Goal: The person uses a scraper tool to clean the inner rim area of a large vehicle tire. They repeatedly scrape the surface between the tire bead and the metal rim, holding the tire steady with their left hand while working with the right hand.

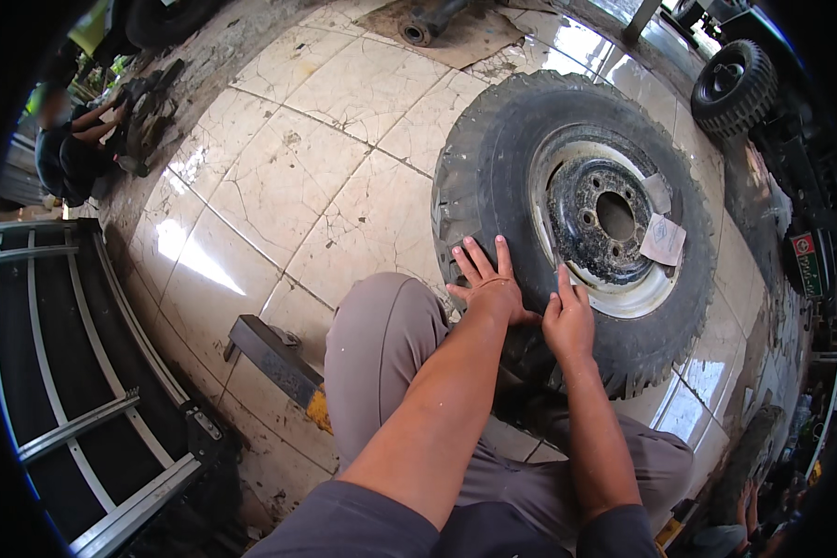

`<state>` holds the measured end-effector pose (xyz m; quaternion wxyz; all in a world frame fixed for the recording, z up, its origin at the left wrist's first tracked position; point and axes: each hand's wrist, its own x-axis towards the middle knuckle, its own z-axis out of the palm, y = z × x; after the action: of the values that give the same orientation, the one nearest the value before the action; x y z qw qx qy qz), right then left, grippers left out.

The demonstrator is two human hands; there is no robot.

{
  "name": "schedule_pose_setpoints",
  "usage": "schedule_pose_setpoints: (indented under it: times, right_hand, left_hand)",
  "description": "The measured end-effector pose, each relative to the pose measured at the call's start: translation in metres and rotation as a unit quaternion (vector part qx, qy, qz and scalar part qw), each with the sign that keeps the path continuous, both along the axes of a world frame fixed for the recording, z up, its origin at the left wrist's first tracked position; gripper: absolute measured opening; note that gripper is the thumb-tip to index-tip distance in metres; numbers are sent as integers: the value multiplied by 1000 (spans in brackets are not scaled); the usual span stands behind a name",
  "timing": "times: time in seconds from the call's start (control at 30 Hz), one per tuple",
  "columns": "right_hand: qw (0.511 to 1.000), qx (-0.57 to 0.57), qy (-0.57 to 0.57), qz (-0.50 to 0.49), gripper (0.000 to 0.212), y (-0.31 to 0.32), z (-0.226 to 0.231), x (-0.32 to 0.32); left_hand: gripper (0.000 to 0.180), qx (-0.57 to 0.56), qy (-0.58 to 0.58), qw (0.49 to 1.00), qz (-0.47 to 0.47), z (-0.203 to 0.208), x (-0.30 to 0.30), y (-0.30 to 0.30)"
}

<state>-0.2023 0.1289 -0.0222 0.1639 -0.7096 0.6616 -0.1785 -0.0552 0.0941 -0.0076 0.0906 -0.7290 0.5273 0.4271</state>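
A large knobby black tyre (502,158) lies flat on the tiles before me, mounted on a wheel rim (623,302) with a whitish, worn outer ring and a dirty black centre. My left hand (493,290) rests open on the near left sidewall, fingers spread. Close by on the right, my right hand (567,321) is at the rim's near left edge, index finger pointing along it and the other fingers curled. Whatever those fingers may hold is hidden. A pale square paper-like piece (663,240) lies on the rim's right side, beside a greyer piece (658,192).
A dark metal bar (274,358) with a yellow end lies left of my knee. Black slatted panels with metal rails (112,432) stand at left. A metal part (428,23) sits on cardboard (493,46) at the back. Another wheel (735,86) is far right; a person (70,139) sits far left.
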Motion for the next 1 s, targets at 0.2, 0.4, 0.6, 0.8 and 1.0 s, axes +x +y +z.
schedule_pose_setpoints:
  times: [0.2,0.4,0.6,0.8,1.0]
  right_hand:
    - [999,-3,-34,4,52,-2,10,7]
    - [999,26,28,-16,52,4,-5,-3]
    - [1000,0,-27,-6,52,2,14,5]
    - [1000,20,6,-14,53,0,-4,-5]
    - [1000,13,12,13,56,2,-9,-9]
  left_hand:
    - [154,3,1,1000,2,-2,1,0]
    - [155,9,6,1000,0,0,-2,-1]
    - [155,9,-1,1000,-2,2,2,0]
    - [154,-4,3,1000,-3,2,1,-2]
    - [155,2,4,1000,-3,-1,-2,0]
